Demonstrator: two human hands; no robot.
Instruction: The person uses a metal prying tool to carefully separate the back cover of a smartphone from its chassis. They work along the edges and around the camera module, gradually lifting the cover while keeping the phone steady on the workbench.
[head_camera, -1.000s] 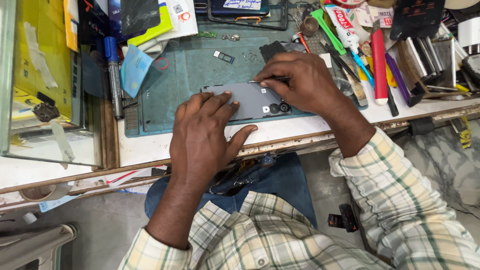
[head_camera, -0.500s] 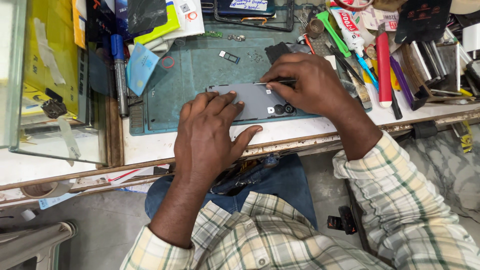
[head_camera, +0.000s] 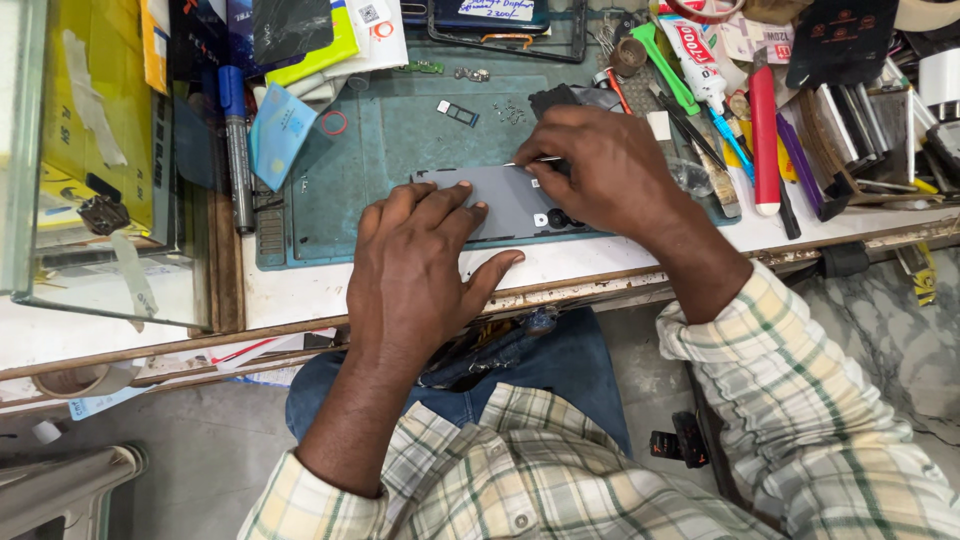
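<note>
A grey phone (head_camera: 510, 200) lies back side up on a teal work mat (head_camera: 400, 140) at the bench's front edge. My left hand (head_camera: 420, 265) rests flat on the phone's left half, fingers spread, pinning it down. My right hand (head_camera: 600, 170) covers the phone's right end and pinches a thin metal tool (head_camera: 535, 161) whose tip sits at the phone's upper edge. Part of the camera cluster (head_camera: 550, 218) shows below my right hand.
A small tray part (head_camera: 457, 112) and tiny screws (head_camera: 507, 112) lie on the mat behind the phone. A blue marker (head_camera: 235, 140) and blue cloth (head_camera: 278, 130) lie left. Glue tube (head_camera: 695, 55), red pen (head_camera: 764, 135), several tools crowd the right. A glass case (head_camera: 90, 160) stands far left.
My right hand has shifted slightly along the phone's upper edge with the thin tool. My left hand stays pressed on the phone.
</note>
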